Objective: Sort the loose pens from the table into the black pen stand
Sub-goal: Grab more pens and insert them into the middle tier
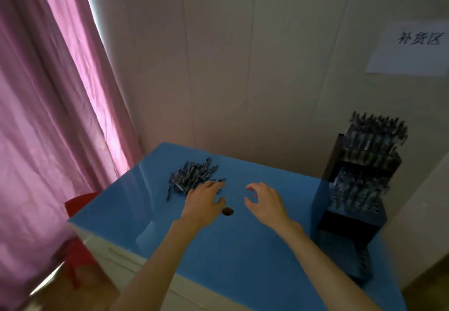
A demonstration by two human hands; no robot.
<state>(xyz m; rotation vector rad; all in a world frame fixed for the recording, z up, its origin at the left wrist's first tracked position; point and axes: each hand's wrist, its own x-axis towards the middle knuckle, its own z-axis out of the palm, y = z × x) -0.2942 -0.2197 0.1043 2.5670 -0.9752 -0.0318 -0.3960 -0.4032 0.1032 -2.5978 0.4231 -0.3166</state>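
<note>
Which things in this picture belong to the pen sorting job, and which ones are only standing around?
Belong to the job:
- pile of loose pens
- black pen stand, already holding many pens
- left hand, reaching onto the pile
- right hand, open above the table

Only around:
- blue table
- pink curtain
- red chair
- paper sign on the wall

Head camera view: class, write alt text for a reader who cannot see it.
Two bare hands reach over a blue table: the left hand touches a pile of loose pens, the right hand hovers open beside it. A tiered black pen stand, already holding many pens, stands at the table's right edge.
</note>
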